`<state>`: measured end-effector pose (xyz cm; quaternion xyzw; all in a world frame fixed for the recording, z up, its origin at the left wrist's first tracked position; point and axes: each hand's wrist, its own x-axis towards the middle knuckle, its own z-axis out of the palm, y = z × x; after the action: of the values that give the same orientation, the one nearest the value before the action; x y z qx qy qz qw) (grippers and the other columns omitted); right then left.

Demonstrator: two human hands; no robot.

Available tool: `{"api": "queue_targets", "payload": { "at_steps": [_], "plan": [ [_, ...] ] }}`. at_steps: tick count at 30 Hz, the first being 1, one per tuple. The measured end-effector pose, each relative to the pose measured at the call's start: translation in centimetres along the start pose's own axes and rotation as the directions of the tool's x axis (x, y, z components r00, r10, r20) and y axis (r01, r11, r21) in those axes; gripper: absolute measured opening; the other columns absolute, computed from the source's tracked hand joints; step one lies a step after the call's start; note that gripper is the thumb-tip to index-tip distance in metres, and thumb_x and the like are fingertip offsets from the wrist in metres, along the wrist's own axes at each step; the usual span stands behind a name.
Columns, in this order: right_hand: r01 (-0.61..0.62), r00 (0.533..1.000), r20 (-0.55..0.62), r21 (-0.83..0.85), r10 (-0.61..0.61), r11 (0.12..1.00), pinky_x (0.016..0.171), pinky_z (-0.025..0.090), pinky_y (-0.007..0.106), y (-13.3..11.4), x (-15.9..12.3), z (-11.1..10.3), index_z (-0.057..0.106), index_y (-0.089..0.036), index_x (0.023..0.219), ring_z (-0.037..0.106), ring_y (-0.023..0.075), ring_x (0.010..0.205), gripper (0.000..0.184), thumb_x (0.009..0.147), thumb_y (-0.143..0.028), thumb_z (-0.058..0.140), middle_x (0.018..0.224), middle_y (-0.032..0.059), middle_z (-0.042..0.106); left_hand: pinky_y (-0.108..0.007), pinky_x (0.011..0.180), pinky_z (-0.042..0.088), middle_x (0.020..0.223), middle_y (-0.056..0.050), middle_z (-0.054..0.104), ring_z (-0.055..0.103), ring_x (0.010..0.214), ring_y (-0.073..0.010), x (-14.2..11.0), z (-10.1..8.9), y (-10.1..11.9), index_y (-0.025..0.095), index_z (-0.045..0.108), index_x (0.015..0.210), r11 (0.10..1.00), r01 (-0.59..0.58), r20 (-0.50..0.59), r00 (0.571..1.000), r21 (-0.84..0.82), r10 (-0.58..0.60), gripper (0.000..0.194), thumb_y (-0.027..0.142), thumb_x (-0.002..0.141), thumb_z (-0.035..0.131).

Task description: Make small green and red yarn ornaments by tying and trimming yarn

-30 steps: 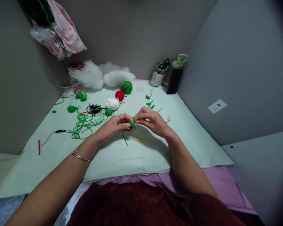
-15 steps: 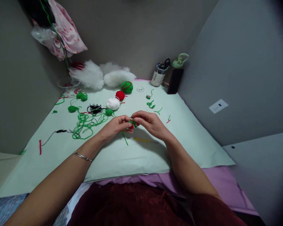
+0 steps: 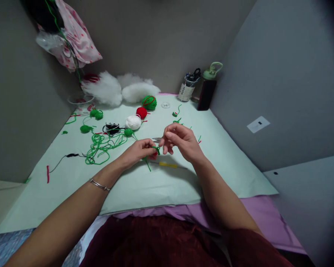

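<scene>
My left hand (image 3: 141, 149) pinches a small crocheted piece (image 3: 157, 149) of green and red yarn between thumb and fingers. A green yarn tail (image 3: 147, 165) hangs below it. Just right of the piece, my right hand (image 3: 179, 141) is raised, its fingers loosely curled and apart, with nothing visible in them. Metal scissor blades (image 3: 156, 139) show between the two hands, the rest hidden behind the right hand. Under my hands, a crochet hook (image 3: 168, 165) with a yellow grip lies on the table.
Balls of white (image 3: 133, 122), red (image 3: 141, 112) and green yarn (image 3: 149, 102) lie mid-table. Tangled green yarn (image 3: 98, 148) spreads to the left. White stuffing (image 3: 105, 89), a pen cup (image 3: 186, 91), a bottle (image 3: 211, 72) and a dark phone-like slab (image 3: 207, 95) stand at the back.
My right hand has come off the crocheted piece and moved slightly up and right, its fingers loosening. The scissor blades now show between the hands. My left hand keeps its hold.
</scene>
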<state>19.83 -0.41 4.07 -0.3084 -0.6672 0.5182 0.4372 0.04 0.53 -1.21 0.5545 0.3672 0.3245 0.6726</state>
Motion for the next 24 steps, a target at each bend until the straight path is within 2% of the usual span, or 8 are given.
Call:
{"api": "queue_targets", "payload": {
  "at_steps": [2,3,6,9,14,18,21,24],
  "plan": [
    [-0.028,0.999,-0.025,0.115,0.031,0.993,0.053,0.049,0.025,0.0,0.2,-0.5,0.051,-0.023,0.093,0.063,0.0127,0.058,0.027,0.094,-0.049,0.059,0.068,-0.0028,0.062,-0.031,0.074,0.052,0.079,-0.003,0.069,0.066,0.071,-0.014,-0.1,0.1,0.2,0.015,0.06,0.085,1.0,0.003,0.0,1.0,-0.003,-0.003,0.02,0.029,0.078,0.073],
    [0.005,0.995,-0.096,0.141,0.009,0.99,0.056,0.051,0.025,0.0,0.4,-0.9,0.05,-0.024,0.092,0.062,0.0126,0.058,0.028,0.094,-0.05,0.06,0.063,-0.0051,0.057,-0.03,0.073,0.052,0.077,-0.003,0.069,0.066,0.069,-0.0138,-0.1,0.1,0.3,0.016,0.059,0.084,1.0,0.007,-0.004,1.0,-0.003,-0.007,0.021,0.028,0.077,0.074],
    [0.132,0.918,-0.389,0.128,-0.073,0.983,0.061,0.05,0.025,0.2,1.1,-2.4,0.047,-0.025,0.09,0.054,0.0107,0.056,0.028,0.092,-0.05,0.061,0.058,-0.0082,0.039,-0.03,0.069,0.054,0.073,-0.001,0.066,0.064,0.064,-0.0127,-0.2,0.1,0.5,0.016,0.058,0.082,1.0,0.003,-0.004,1.0,-0.002,-0.003,0.021,0.026,0.076,0.075],
    [0.101,0.886,-0.464,0.147,-0.022,0.984,0.057,0.046,0.023,0.4,1.6,-3.7,0.047,-0.025,0.086,0.048,0.01,0.055,0.029,0.088,-0.047,0.065,0.06,-0.0073,0.034,-0.031,0.07,0.054,0.08,-0.001,0.068,0.064,0.065,-0.0118,-0.2,0.0,0.6,0.017,0.06,0.086,0.999,-0.028,-0.011,1.0,-0.02,0.028,0.022,0.027,0.077,0.076],
    [-0.012,0.945,-0.324,0.123,0.051,0.992,0.048,0.035,0.023,0.1,1.1,-3.9,0.059,-0.022,0.09,0.047,0.0094,0.055,0.022,0.086,-0.04,0.07,0.065,-0.0047,0.046,-0.03,0.075,0.053,0.083,-0.001,0.068,0.066,0.073,-0.0128,-0.2,-0.2,0.5,0.017,0.064,0.091,0.993,-0.108,-0.062,0.993,-0.038,0.105,0.022,0.026,0.076,0.078],
    [0.048,0.984,-0.157,-0.205,-0.081,0.978,0.058,0.041,0.025,0.1,0.6,-3.3,0.072,-0.02,0.088,0.053,0.0114,0.068,0.013,0.086,-0.033,0.073,0.079,0.0009,0.06,-0.03,0.081,0.051,0.087,-0.002,0.07,0.068,0.08,-0.0137,-0.3,-0.4,0.5,0.017,0.067,0.093,0.992,-0.123,-0.063,0.99,0.012,0.123,0.018,0.024,0.079,0.075],
    [0.13,0.988,-0.017,-0.437,-0.153,0.89,0.067,0.043,0.027,0.5,0.6,-3.0,0.076,-0.022,0.089,0.057,0.0138,0.083,0.007,0.089,-0.025,0.07,0.089,0.0028,0.062,-0.031,0.084,0.05,0.09,-0.001,0.07,0.068,0.083,-0.0146,-0.4,-0.5,0.5,0.018,0.068,0.095,0.992,-0.128,-0.075,0.989,0.009,0.128,0.018,0.025,0.08,0.075],
    [0.175,0.983,0.062,-0.573,-0.171,0.801,0.07,0.043,0.027,0.9,0.5,-2.8,0.076,-0.025,0.092,0.056,0.0131,0.081,0.009,0.091,-0.021,0.068,0.09,0.0018,0.061,-0.032,0.087,0.05,0.093,-0.002,0.071,0.069,0.086,-0.0152,-0.4,-0.5,0.6,0.019,0.068,0.095,0.991,-0.131,-0.081,0.988,0.002,0.131,0.018,0.026,0.08,0.074]
  ]
}}
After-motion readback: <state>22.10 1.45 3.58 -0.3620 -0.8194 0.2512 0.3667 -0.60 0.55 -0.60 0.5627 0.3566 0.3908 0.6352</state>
